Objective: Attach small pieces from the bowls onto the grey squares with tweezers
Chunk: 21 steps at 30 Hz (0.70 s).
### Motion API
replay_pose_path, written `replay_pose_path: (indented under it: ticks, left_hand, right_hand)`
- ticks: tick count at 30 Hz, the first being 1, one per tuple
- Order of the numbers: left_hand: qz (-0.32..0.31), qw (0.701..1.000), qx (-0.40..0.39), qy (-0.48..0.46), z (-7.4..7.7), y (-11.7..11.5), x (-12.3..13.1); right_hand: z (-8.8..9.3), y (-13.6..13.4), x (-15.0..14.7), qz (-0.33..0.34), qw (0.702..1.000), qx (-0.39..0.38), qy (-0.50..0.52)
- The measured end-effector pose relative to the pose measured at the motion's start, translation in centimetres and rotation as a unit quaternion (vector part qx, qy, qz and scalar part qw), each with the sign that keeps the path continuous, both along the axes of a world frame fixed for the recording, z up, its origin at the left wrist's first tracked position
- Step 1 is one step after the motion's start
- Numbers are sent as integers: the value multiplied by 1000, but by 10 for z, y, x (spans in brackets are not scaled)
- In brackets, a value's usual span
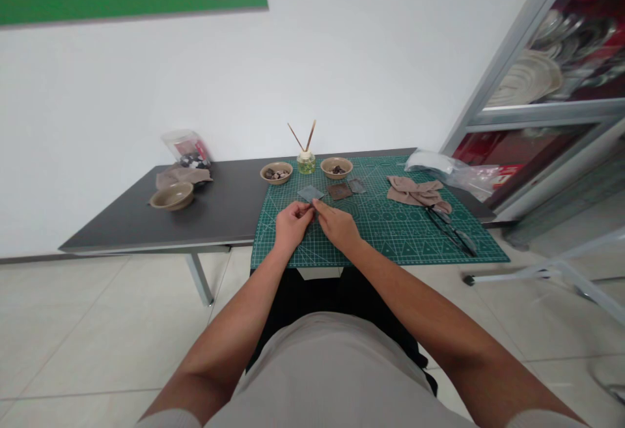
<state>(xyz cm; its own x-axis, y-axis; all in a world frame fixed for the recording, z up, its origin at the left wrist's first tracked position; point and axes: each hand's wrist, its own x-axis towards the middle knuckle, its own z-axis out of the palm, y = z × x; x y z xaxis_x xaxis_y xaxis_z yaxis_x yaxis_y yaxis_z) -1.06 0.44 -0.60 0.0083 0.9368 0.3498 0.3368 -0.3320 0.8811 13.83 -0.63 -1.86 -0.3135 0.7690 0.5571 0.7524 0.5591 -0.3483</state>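
Observation:
My left hand [291, 226] and my right hand [336, 225] meet over the green cutting mat [390, 232], fingertips pinched together on something small I cannot make out. Just beyond the fingers lies a grey square patch [310, 193]. A brown square patch [340, 191] and a smaller grey piece [357, 185] lie to its right on the mat.
Two small bowls [276, 172] [336, 167] with dark bits flank a reed diffuser jar [306, 161]. Beige cloth [415, 191] and dark scissors [452, 231] lie right. A larger bowl [172, 196] and plastic bag [188, 149] sit on the dark table [146, 219] left. Metal shelving [537, 89] stands right.

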Motion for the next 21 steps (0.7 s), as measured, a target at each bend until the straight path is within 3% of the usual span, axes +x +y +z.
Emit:
replay_pose_path:
  ticks: [12,16,18,21]
  left_hand:
    - [1,996,15,-86,-3,0,0]
    - [24,992,25,-118,-4,4,0]
    - [6,994,11,-112,-3,7,0]
    - [-30,997,-16,-62,-1,8,1]
  right_hand:
    - [2,2,4,18,998,-54,34]
    - [4,4,8,-27,991,-22,131]
    - [4,5,10,-55,982,2,180]
    - [5,5,10,-45,979,23,196]
